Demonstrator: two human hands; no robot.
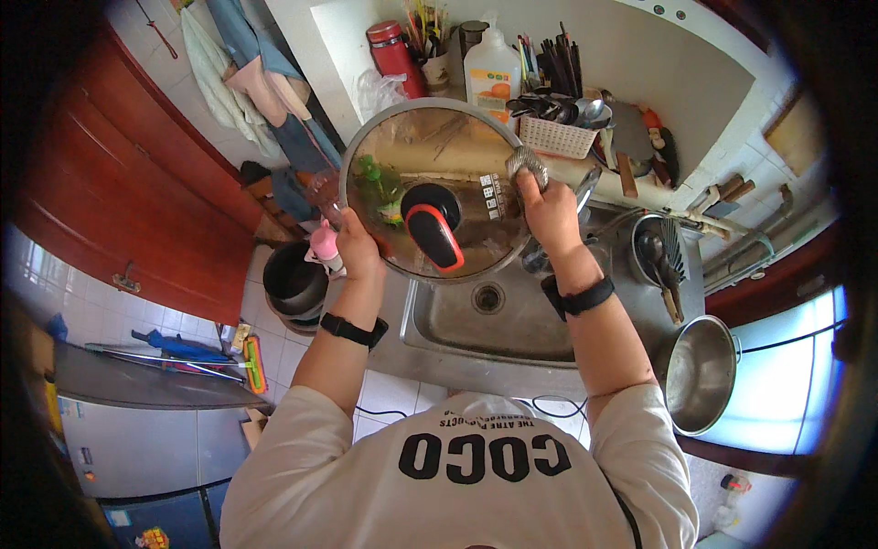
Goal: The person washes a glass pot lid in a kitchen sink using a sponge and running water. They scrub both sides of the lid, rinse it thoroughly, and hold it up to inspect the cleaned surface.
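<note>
A round glass pot lid (453,144) with a metal rim is raised and tilted above the sink (446,322). Its black handle with a red edge (435,237) faces me. My left hand (358,247) grips the lid's left rim, thumb on the near side. At the upper right rim, my right hand (552,209) holds a steel wool scrubber (527,168) against the lid's edge. Through the glass I see a green-capped bottle (374,175), blurred. The faucet is mostly hidden behind the lid and my right hand.
A steel pot (699,376) stands at the counter's right end, below a bowl of cooking utensils (655,250). On the back ledge are a red thermos (396,58), a large pump bottle (492,68) and a cutlery basket (557,137). Dark pots (295,278) stand at left.
</note>
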